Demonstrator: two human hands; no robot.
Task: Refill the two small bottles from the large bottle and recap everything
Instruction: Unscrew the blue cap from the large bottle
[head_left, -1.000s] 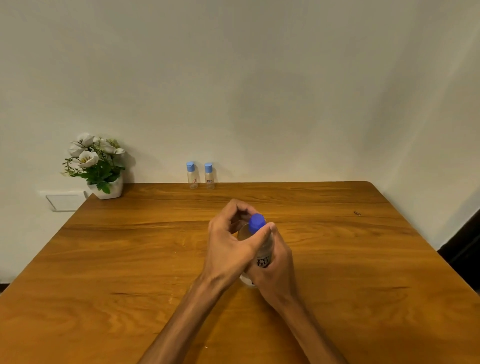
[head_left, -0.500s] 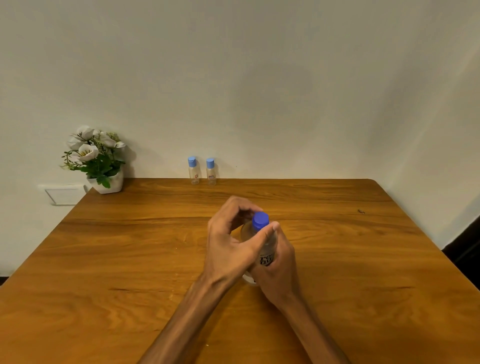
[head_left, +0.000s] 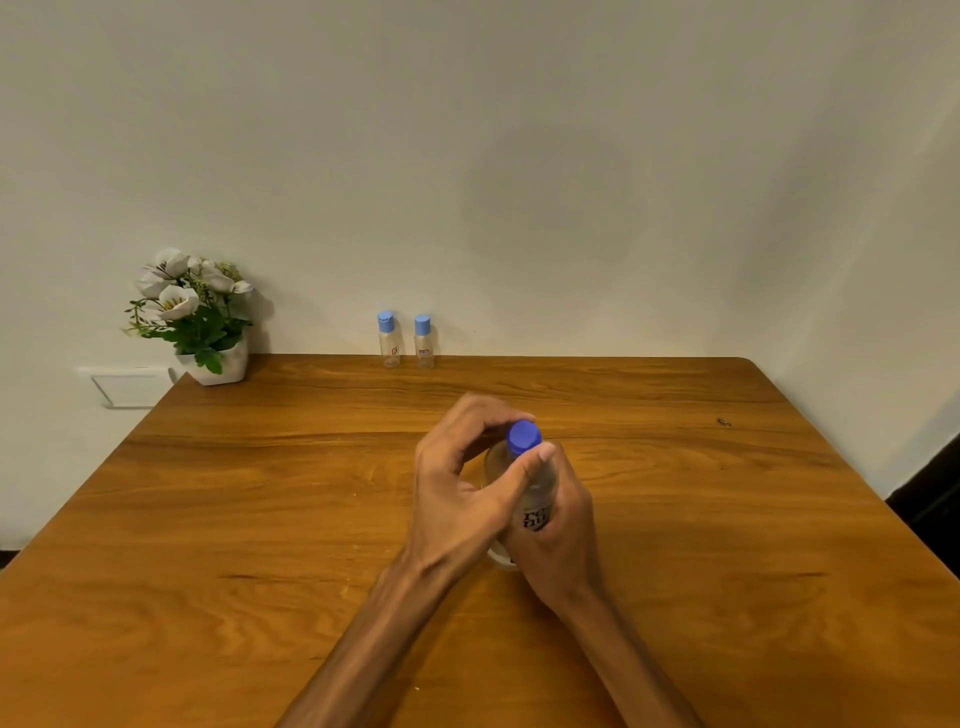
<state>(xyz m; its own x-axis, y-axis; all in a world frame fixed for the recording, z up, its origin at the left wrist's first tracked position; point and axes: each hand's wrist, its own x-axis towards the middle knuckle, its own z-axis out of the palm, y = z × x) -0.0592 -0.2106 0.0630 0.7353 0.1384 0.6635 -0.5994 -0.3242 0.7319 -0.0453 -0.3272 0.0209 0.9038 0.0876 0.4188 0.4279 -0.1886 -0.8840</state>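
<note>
Right hand (head_left: 558, 535) wraps the body of the large bottle (head_left: 535, 499), which stands mid-bench (head_left: 260, 519), while the left hand (head_left: 462, 483) pinches its blue cap (head_left: 523, 437) between thumb and curled fingers. Far back by the wall stand two capped small bottles (head_left: 408, 340), with a flower pot (head_left: 208, 332) to their left.

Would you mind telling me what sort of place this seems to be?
Probably a room at home: a wooden table pushed against a plain wall, a potted flower at its corner, and a wall switch plate beside it.
</note>
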